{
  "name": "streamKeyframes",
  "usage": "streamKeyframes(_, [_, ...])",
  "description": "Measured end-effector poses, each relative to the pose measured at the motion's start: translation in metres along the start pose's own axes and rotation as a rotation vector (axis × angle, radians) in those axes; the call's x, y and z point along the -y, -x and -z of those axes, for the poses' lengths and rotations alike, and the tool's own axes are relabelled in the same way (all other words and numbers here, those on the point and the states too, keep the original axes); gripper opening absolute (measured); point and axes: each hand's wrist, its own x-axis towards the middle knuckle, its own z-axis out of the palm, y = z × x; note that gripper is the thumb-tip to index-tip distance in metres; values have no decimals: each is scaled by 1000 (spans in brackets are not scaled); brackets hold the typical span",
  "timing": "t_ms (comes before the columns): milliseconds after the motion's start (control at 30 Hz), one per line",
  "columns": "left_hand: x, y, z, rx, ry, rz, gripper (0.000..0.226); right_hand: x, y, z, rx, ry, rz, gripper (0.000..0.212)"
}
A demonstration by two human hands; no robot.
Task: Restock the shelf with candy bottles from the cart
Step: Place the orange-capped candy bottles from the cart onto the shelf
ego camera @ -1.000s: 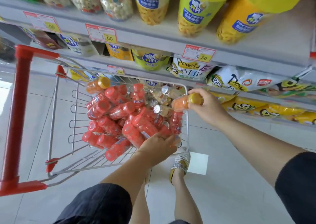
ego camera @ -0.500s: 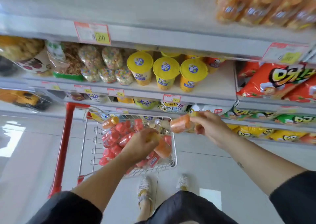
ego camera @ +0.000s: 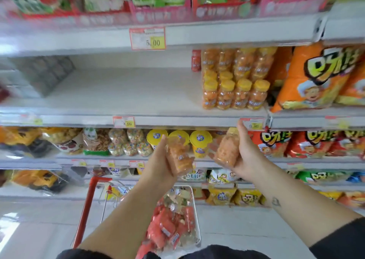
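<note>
My left hand grips an orange candy bottle, raised in front of the shelves. My right hand grips a second orange candy bottle with a yellow cap, just below the front lip of the white shelf. That shelf is bare on its left and middle. At its right stand several yellow-capped orange candy bottles in rows, with one red bottle behind them. Below my arms the wire cart with a red handle holds several red bottles.
Orange snack bags fill the shelf to the right of the bottles. A grey box sits at the shelf's far left. Yellow cups and snack bags line the shelf below. Price tags hang on the shelf edges.
Both hands have risen from the cart to shelf height, each carrying an orange bottle. My view has tilted upward from the cart to the upper shelves.
</note>
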Motion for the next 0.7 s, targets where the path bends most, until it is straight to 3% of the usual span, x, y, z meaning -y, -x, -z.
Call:
streamKeyframes(167, [0, 0, -23, 88, 260, 118, 65, 21, 10, 5, 6, -109, -18, 72])
streamKeyframes(300, [-2, 0, -44, 122, 236, 118, 54, 43, 28, 6, 203, -159, -12, 29])
streamKeyframes(400, [-5, -2, -62, 119, 99, 30, 32, 59, 36, 0, 239, -102, 108, 17])
streamKeyframes(567, [-20, -16, -86, 162, -59, -102, 37, 86, 28, -11, 224, 144, 403, 16])
streamKeyframes(633, [-29, -24, -93, 225, -116, -190, 30, 96, 21, -17, 160, 254, 548, 18])
streamKeyframes(700, [-40, -33, -101, 186, -227, -306, 25, 105, 11, -22, 46, 395, 661, 29])
